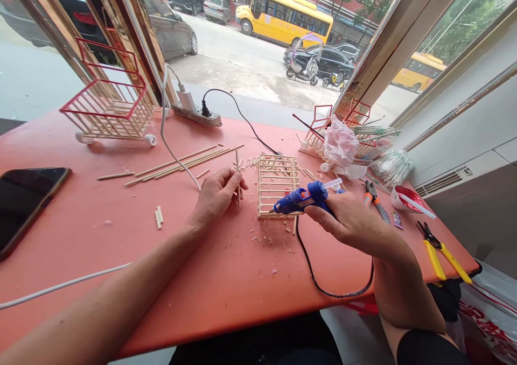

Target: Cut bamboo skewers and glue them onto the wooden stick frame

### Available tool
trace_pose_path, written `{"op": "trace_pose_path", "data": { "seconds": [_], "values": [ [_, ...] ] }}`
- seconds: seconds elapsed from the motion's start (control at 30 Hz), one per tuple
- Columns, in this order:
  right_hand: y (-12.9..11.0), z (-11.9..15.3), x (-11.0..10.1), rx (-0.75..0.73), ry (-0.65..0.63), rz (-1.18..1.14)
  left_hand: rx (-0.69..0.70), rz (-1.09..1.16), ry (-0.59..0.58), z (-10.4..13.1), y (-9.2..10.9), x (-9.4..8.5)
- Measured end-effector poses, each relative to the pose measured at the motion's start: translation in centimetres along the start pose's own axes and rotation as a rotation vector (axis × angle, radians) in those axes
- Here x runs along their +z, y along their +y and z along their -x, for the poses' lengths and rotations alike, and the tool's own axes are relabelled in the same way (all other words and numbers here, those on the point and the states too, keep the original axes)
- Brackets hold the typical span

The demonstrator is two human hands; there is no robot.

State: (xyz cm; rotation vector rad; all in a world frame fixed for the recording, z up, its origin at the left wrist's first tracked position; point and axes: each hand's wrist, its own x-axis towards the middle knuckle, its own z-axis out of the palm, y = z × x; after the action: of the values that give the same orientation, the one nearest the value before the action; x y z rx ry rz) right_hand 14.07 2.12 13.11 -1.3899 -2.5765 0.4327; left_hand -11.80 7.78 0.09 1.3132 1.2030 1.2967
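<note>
My left hand point(220, 192) is closed round a thin wooden stick point(238, 166), which stands upright between thumb and fingers. To its right a small frame of wooden sticks point(278, 179) rests on the table, its slats laid crosswise. In my right hand point(347, 217) is a blue glue gun point(301, 199) with a clear glue stick poking out of its back. The gun's nozzle points left, at the near left corner of the frame; whether it touches the wood I cannot tell. Longer wooden sticks point(181, 165) lie beyond my left hand.
A finished-looking stick cart point(109, 112) stands at the back left, near a power strip point(197, 116). A phone point(30, 201) lies at left. At right are a pink plastic bag point(341, 141), orange-handled pliers point(375, 201), yellow-handled pliers point(440, 252) and a cup point(406, 199). Cables cross the table.
</note>
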Motion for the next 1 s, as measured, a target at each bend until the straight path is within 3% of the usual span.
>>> {"op": "trace_pose_path", "data": {
  "seconds": [1.0],
  "values": [
    [-0.16,0.04,-0.05,0.003,-0.016,-0.003,-0.004,-0.005,0.003,0.09,0.15,0.03]
  ]
}}
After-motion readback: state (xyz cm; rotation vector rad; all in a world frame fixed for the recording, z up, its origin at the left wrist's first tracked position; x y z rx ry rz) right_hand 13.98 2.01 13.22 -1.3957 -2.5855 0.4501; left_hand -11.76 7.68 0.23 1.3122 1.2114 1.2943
